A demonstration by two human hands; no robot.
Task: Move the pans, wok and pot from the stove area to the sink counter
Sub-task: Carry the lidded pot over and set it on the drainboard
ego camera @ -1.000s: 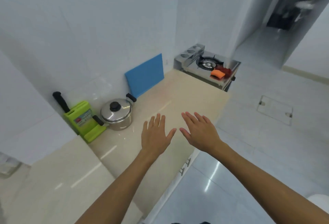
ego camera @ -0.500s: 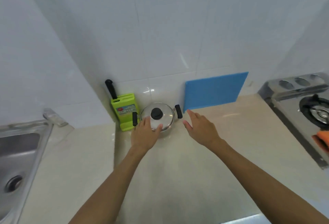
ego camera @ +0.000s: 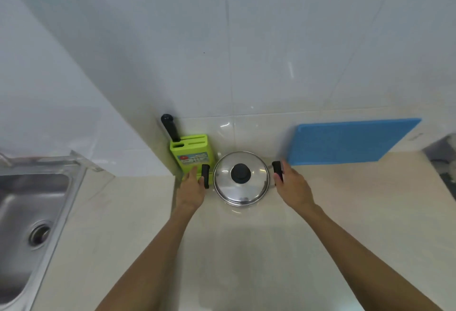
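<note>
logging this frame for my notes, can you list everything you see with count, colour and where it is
pot: 1, steel with lid, black knob and side handles, on counter at wall
knife block: 1, green, left of pot, against wall
knife: 1, black handle, sticking out of block
cutting board: 1, blue, leaning on wall, right of pot
sink: 1, steel, far left
stove: 1, steel, right edge, mostly cut off
counter: 1, beige
left hand: at pot's left handle
right hand: at pot's right handle

Both arms outstretched, left hand (ego camera: 192, 188) and right hand (ego camera: 294, 187) apart, fingers loosely curled, palms facing inward.
</note>
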